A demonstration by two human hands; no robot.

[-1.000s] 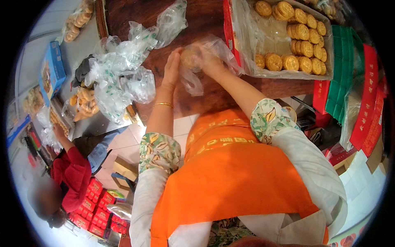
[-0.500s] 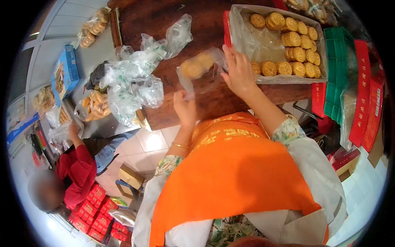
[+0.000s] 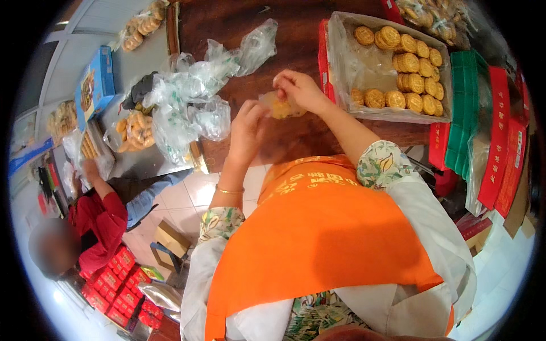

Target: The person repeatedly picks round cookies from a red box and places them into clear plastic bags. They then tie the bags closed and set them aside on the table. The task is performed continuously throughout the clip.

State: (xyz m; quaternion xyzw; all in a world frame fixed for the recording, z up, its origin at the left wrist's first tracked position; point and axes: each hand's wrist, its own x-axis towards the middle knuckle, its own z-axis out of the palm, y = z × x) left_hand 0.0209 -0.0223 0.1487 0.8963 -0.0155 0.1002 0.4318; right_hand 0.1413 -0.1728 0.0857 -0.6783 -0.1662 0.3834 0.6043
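A small clear plastic bag (image 3: 284,109) with round golden pastries in it is held over the dark wooden table (image 3: 227,150). My left hand (image 3: 248,126) is closed, its fingertips pinching the bag's left end. From above, my right hand (image 3: 299,91) comes in with bent fingers pinched on the upper edge of the bag. The pastries inside are partly hidden by my fingers and the crinkled plastic. Just right of my right hand stands a lined box (image 3: 364,68) with several stacks of round, patterned golden pastries (image 3: 405,61).
Crumpled clear bags (image 3: 193,85) lie left of my hands. Beyond them are a bag of pastries (image 3: 136,131) and a blue box (image 3: 95,85). Green trays (image 3: 467,108) and red cartons (image 3: 496,136) stand on the right. At the left, a person in red (image 3: 99,227) handles bagged goods.
My right hand has moved left, away from the pastry box, and my left hand has risen. Both have come close together, and the spread bag is now gathered between them.
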